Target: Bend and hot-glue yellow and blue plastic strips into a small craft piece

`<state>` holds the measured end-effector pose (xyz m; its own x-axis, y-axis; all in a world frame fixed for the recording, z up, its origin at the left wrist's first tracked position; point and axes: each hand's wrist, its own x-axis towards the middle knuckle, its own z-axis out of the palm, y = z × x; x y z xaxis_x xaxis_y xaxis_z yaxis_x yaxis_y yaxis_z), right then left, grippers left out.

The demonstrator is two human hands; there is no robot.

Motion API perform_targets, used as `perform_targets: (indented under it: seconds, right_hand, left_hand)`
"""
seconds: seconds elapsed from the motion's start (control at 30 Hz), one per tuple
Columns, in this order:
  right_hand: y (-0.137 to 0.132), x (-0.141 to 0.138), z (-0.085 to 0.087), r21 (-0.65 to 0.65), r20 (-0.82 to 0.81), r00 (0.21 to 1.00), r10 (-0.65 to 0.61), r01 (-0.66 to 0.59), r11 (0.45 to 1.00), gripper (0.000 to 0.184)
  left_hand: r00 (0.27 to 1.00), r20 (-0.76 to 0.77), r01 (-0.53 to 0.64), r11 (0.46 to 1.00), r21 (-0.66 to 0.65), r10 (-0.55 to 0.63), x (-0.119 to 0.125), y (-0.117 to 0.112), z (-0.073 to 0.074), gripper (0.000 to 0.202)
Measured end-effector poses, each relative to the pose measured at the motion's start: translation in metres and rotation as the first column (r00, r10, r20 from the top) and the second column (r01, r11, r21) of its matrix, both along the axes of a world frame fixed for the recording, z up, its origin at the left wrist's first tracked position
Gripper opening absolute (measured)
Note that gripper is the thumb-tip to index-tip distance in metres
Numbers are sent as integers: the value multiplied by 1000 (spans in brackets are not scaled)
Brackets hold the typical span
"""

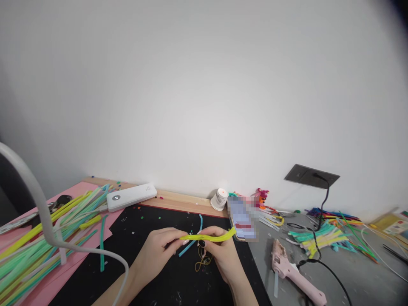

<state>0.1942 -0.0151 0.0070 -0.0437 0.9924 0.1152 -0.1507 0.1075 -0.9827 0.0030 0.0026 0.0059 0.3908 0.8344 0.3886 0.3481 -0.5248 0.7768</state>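
The left hand [162,246] and the right hand [221,248] each pinched the strips [219,237] with closed grip, above the mat [145,223]; to keep the strips well aligned, light, even pressure seemed best.

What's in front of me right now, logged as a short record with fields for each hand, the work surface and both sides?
Left hand: pinching one end of the yellow stems
Right hand: holding the yellow stems toward the other end
Work surface: black mat, with a blue stem lying beyond the hands
Left side: loose colored stems over pink sheets
Right side: pink glue gun
By the wall: paper cup, phone
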Motion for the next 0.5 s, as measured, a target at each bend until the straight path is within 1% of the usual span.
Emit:
perform_targets:
  seconds: [0.23,0.5]
  right_hand:
    - [0,0,-2,13,35,999,-25,24,1000,11]
    - [1,0,-1,18,36,998,-44,43,999,7]
  left_hand:
    - [1000,20,8,1000,-4,-8,0,1,-1,18]
    - [1000,16,23,1000,-12,-22,0,1,-3,18]
